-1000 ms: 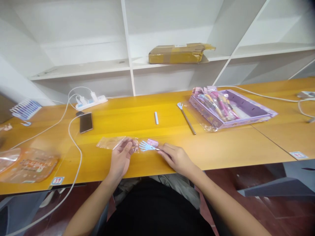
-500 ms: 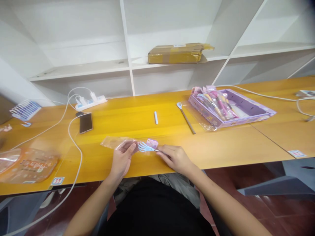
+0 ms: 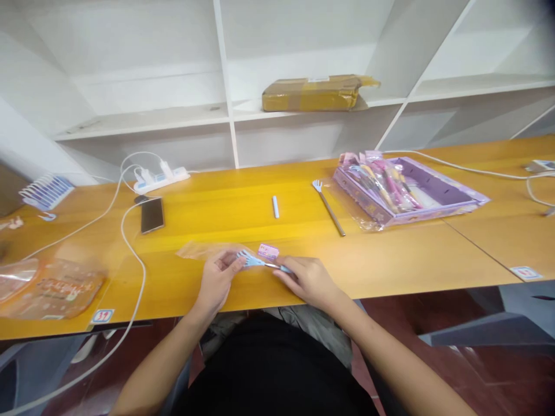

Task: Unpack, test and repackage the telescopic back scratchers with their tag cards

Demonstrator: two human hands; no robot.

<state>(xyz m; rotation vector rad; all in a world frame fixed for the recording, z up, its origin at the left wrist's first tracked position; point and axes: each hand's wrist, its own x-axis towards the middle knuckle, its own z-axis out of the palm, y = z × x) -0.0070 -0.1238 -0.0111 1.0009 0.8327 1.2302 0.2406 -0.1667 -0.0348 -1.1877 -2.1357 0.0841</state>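
A small light-blue hand-shaped scratcher (image 3: pixel 251 260) lies near the front edge of the yellow table (image 3: pixel 390 254). My right hand (image 3: pixel 303 280) is closed on its handle end. My left hand (image 3: pixel 217 280) pinches the mouth of a clear plastic sleeve (image 3: pixel 195 250), right at the blue claw head. A small pink label (image 3: pixel 268 251) sits just behind the claw.
A second scratcher with a metal rod (image 3: pixel 328 208) and a white cap (image 3: pixel 275 207) lie mid-table. A purple box of packed items (image 3: pixel 403 188) stands right. A phone (image 3: pixel 151 215), power strip (image 3: pixel 160 179) and white cables lie left; an orange pouch (image 3: pixel 47 289) lies at far left. A cardboard parcel (image 3: pixel 314 93) rests on the shelf.
The blue claw head has slid left toward the sleeve's mouth, and my left hand's fingers have closed in around it. My right hand followed slightly left.
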